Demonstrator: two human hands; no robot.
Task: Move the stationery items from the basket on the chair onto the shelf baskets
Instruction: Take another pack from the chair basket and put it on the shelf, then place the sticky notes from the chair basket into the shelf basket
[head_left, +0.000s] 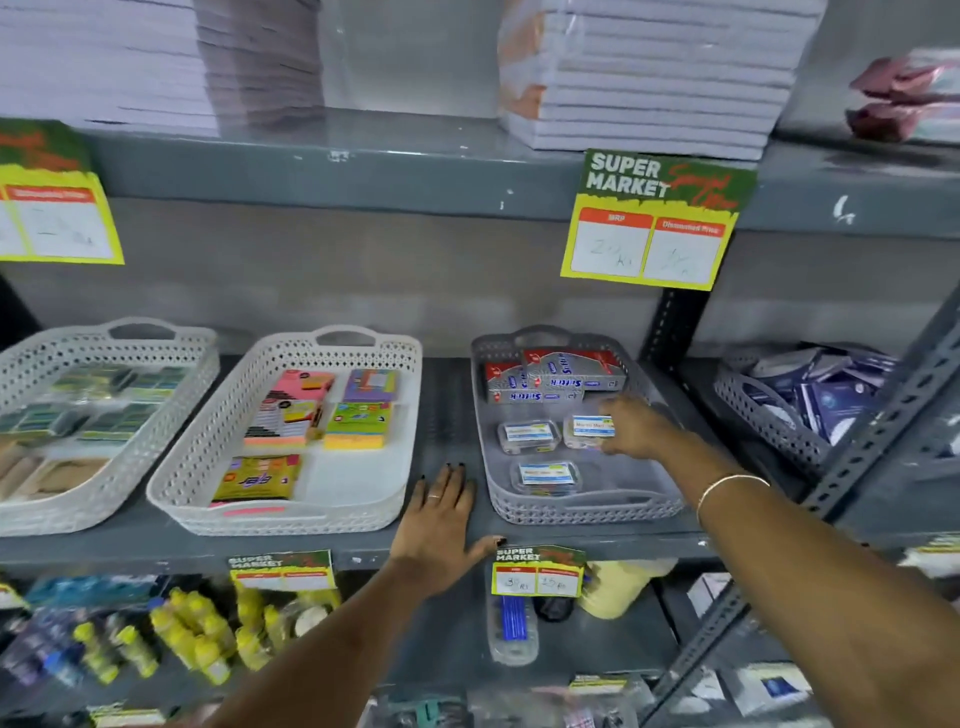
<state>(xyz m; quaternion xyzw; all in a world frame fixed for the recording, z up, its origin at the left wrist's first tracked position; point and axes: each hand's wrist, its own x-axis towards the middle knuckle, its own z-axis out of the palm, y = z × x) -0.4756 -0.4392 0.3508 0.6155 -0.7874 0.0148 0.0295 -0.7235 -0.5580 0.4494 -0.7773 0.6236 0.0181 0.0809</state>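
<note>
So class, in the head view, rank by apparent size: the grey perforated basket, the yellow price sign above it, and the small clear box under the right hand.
1. Grey perforated basket
2. Yellow price sign
3. Small clear box, partly covered by the right hand

Stacks of white paper reams (654, 78) sit on the top shelf, with pinkish wrapped packets (906, 98) to their right. A green-and-yellow "SUPER MARKET" price card (657, 221) hangs from that shelf's front edge, a matching card (52, 202) hangs at far left, and two smaller ones (537, 571) are fixed to the shelf edge below. On the lowest shelf stand yellow-capped bottles (202, 634), a clear case of blue pens (511, 626) and a pale yellow roll (621, 587).
</note>
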